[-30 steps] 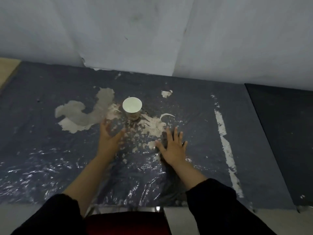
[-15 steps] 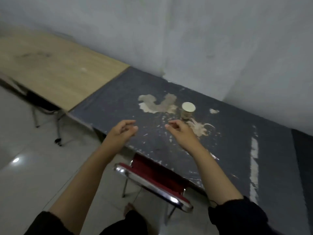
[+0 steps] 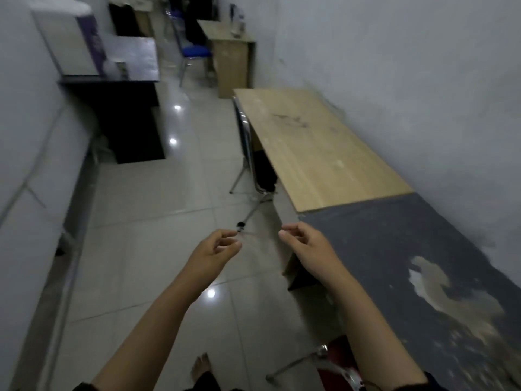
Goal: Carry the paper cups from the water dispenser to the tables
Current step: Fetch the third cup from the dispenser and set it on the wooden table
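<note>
Over the floor (image 3: 146, 249), both hands out front, empty: left hand (image 3: 212, 253) and right hand (image 3: 306, 244) loosely curled, fingers half bent, gripping nothing. No cup in view. Right hand sits by the dark table (image 3: 394, 249) edge; wood table (image 3: 315, 148) beyond it. Red chair (image 3: 338, 362) bottom right.

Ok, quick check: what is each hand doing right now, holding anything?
Left hand: loosely curled, empty, over the floor.
Right hand: loosely curled, empty, beside the table edge.
</note>
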